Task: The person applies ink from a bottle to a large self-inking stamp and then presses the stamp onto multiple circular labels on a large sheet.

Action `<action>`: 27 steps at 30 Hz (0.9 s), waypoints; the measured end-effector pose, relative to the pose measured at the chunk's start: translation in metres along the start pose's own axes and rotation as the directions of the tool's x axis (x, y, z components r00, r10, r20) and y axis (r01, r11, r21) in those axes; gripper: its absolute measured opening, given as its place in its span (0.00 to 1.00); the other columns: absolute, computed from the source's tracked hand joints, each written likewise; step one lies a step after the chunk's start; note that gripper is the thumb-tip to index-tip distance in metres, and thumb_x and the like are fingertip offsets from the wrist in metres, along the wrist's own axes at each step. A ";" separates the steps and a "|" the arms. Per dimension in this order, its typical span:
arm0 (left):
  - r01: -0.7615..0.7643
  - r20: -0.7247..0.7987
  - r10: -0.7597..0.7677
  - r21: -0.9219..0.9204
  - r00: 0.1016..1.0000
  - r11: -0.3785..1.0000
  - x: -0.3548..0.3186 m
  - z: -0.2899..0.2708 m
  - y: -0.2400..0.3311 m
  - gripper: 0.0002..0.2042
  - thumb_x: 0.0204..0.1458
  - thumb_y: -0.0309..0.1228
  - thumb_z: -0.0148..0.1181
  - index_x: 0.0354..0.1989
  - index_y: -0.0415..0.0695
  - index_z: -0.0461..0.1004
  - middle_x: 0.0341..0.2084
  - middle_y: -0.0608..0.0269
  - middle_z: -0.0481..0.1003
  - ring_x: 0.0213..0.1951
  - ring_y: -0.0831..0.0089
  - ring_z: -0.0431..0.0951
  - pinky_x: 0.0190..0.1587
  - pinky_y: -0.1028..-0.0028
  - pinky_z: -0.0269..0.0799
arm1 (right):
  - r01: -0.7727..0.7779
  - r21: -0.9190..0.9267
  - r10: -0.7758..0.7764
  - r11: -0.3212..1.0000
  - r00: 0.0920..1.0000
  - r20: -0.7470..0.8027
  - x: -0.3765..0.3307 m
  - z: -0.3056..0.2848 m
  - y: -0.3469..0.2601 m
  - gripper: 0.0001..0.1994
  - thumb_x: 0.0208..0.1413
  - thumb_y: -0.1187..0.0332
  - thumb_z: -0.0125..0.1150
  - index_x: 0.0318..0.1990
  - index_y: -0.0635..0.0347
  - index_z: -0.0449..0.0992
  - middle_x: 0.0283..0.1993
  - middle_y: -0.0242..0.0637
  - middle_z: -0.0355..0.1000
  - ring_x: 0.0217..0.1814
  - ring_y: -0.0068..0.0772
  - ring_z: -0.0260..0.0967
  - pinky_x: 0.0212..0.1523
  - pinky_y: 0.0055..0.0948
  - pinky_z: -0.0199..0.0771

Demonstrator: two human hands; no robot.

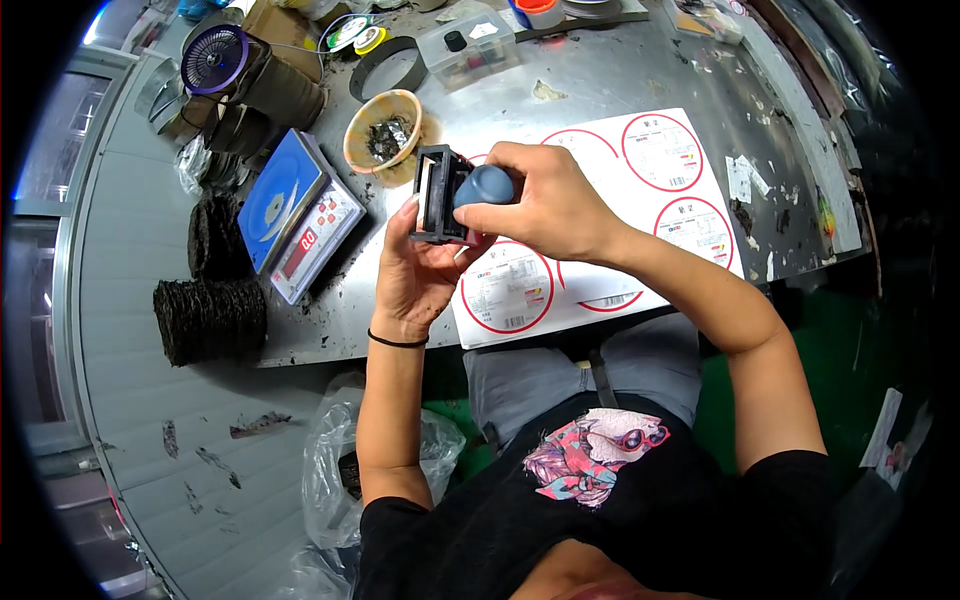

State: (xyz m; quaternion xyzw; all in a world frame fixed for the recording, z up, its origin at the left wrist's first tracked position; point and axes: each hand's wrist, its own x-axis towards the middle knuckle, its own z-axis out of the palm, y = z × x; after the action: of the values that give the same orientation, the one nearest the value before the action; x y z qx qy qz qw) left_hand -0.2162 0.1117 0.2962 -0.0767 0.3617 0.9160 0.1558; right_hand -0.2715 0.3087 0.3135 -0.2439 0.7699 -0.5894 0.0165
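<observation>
Above the near part of the table I hold a black-framed hand stamp (432, 200) with a rounded blue-grey knob. It is tilted on its side, off the sheets. My left hand (412, 280) is closed round the lower end of its frame, with a dark band at the wrist. My right hand (560, 200) wraps the knob, thumb along its near side. Beneath my hands lie white sheets (640, 205) printed with round, red-rimmed labels (508, 288). Part of the sheets is hidden by my hands and right forearm.
To the left stands a blue-and-white digital scale (330, 220), beside stacked dark, rough-edged sheets (210, 320). A stained bowl (352, 135) with dark scraps sits beyond my left hand. Farther back are a clear plastic box (470, 60), a dark ring (415, 75) and a purple fan (215, 58).
</observation>
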 end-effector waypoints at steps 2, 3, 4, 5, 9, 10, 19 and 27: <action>-0.010 0.022 0.010 -0.010 1.000 1.000 0.002 0.002 0.000 0.30 0.63 0.48 0.55 0.66 0.38 0.65 0.56 0.51 0.76 0.53 0.61 0.79 0.64 0.59 0.74 | 0.033 -0.030 -0.033 0.999 0.999 -0.023 0.003 -0.001 -0.002 0.18 0.47 0.61 0.75 0.32 0.69 0.77 0.23 0.39 0.74 0.24 0.26 0.70 0.28 0.29 0.71; -0.030 0.043 0.030 -0.020 0.999 0.999 0.002 0.003 0.000 0.30 0.64 0.47 0.55 0.67 0.39 0.64 0.57 0.51 0.75 0.54 0.61 0.79 0.65 0.58 0.73 | 0.045 -0.009 -0.046 0.999 0.997 -0.064 0.005 0.001 -0.001 0.18 0.46 0.61 0.75 0.32 0.70 0.78 0.22 0.40 0.74 0.24 0.26 0.70 0.28 0.30 0.71; -0.036 0.005 0.036 -0.017 0.999 0.999 0.001 0.006 -0.001 0.30 0.64 0.48 0.54 0.68 0.40 0.63 0.58 0.52 0.74 0.55 0.61 0.78 0.66 0.55 0.71 | 0.050 -0.002 -0.050 0.999 0.997 -0.053 0.006 0.002 0.000 0.18 0.46 0.61 0.75 0.32 0.70 0.78 0.23 0.40 0.74 0.24 0.26 0.71 0.29 0.30 0.72; -0.009 0.027 0.009 -0.002 1.000 1.000 0.004 -0.001 0.002 0.32 0.63 0.51 0.56 0.68 0.42 0.64 0.63 0.51 0.71 0.65 0.55 0.71 0.73 0.49 0.60 | 0.060 0.003 -0.060 0.998 0.997 -0.044 0.007 0.002 0.000 0.18 0.46 0.61 0.75 0.33 0.70 0.78 0.23 0.40 0.74 0.24 0.26 0.71 0.29 0.30 0.72; 0.005 0.016 -0.005 -0.015 1.000 1.000 0.002 -0.007 0.005 0.31 0.63 0.52 0.55 0.67 0.41 0.66 0.61 0.51 0.73 0.64 0.55 0.72 0.72 0.49 0.62 | 0.061 0.024 -0.059 0.998 0.997 -0.049 0.006 0.011 0.000 0.18 0.46 0.61 0.74 0.33 0.69 0.79 0.23 0.40 0.74 0.25 0.26 0.72 0.30 0.29 0.73; -0.007 -0.012 0.007 -0.011 1.000 1.000 0.001 -0.006 0.005 0.31 0.63 0.52 0.55 0.67 0.41 0.67 0.60 0.52 0.74 0.63 0.55 0.73 0.72 0.49 0.62 | 0.054 0.015 -0.054 0.998 0.998 -0.034 0.007 0.012 0.000 0.17 0.46 0.61 0.74 0.34 0.69 0.79 0.23 0.40 0.75 0.26 0.27 0.73 0.31 0.29 0.74; 0.020 -0.004 -0.021 -0.101 1.000 0.995 0.021 -0.023 0.002 0.33 0.61 0.52 0.57 0.67 0.38 0.66 0.56 0.47 0.76 0.57 0.46 0.77 0.67 0.50 0.69 | -0.126 0.542 0.216 0.831 0.971 -0.105 0.004 -0.008 0.037 0.14 0.53 0.65 0.75 0.34 0.63 0.74 0.32 0.40 0.79 0.30 0.26 0.76 0.33 0.26 0.77; 0.103 0.070 -0.091 -0.196 0.993 0.975 0.082 -0.057 -0.016 0.29 0.66 0.50 0.56 0.66 0.40 0.67 0.49 0.49 0.78 0.49 0.62 0.77 0.53 0.66 0.76 | -0.112 0.581 0.316 0.806 0.911 -0.264 0.015 -0.110 0.188 0.21 0.54 0.74 0.75 0.53 0.66 0.74 0.48 0.40 0.80 0.51 0.30 0.77 0.52 0.28 0.78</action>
State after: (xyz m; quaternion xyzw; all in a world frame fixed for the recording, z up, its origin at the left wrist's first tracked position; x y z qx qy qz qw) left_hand -0.2867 0.1020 0.2235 -0.0816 0.2589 0.9408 0.2028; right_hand -0.3854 0.4364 0.1789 -0.0305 0.5794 -0.8143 0.0175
